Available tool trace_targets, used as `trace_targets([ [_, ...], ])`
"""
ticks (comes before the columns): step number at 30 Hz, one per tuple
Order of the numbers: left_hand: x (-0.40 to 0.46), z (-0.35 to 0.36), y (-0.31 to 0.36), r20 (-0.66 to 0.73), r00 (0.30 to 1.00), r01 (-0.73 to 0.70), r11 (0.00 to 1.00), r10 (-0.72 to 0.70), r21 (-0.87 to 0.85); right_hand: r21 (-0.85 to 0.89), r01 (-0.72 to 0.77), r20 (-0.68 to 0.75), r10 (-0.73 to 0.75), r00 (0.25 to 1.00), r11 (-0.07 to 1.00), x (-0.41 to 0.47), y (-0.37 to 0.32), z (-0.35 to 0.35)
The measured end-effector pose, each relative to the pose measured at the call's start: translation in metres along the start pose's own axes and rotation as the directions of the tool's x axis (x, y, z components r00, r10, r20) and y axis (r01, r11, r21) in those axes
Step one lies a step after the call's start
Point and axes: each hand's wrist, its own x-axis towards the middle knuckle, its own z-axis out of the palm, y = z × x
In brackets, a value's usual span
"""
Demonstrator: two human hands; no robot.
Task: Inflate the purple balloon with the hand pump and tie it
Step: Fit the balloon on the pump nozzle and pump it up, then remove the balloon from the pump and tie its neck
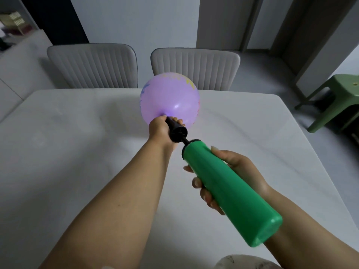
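Observation:
The purple balloon (170, 99), round and partly inflated with faint coloured prints, floats above the far middle of the white table (68, 152). Its neck sits on the black nozzle end (175, 132) of the hand pump. My left hand (161, 131) is wrapped around that black nozzle, right at the balloon's neck. The pump's green body (231, 193) slants toward the lower right, with a short stretch of black rod showing between it and the nozzle. My right hand (231, 175) grips the green body from below and behind.
Two grey ribbed chairs (93, 66) (196, 68) stand at the table's far edge. A green plastic stool (338, 101) is on the floor to the right. A pale patterned object (246, 263) shows at the bottom edge.

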Motion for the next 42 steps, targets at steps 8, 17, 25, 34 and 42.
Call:
trace_targets([
  [8,-0.01,0.001,-0.02,-0.039,0.997,0.065,0.997,-0.064,0.047,-0.033,0.04,-0.09,-0.043,0.995,0.999,0.028,-0.014,0.001],
  [17,-0.01,-0.013,-0.022,-0.052,0.998,0.028,0.998,-0.024,0.064,-0.189,0.052,-0.164,-0.083,0.983,0.981,0.047,-0.016,-0.002],
  [25,-0.006,-0.014,-0.029,-0.048,0.999,0.019,0.976,-0.008,0.219,-0.347,0.046,-0.342,-0.172,0.924,0.937,0.058,-0.017,-0.003],
  [34,0.012,-0.017,-0.024,-0.145,0.988,-0.023,0.979,0.053,0.201,-0.472,-0.08,-0.433,-0.152,0.888,0.878,0.049,-0.001,-0.013],
  [42,0.018,-0.028,-0.029,-0.111,0.992,-0.014,0.926,0.061,0.378,-0.681,-0.191,-0.655,-0.472,0.591,0.707,0.074,-0.004,-0.086],
])
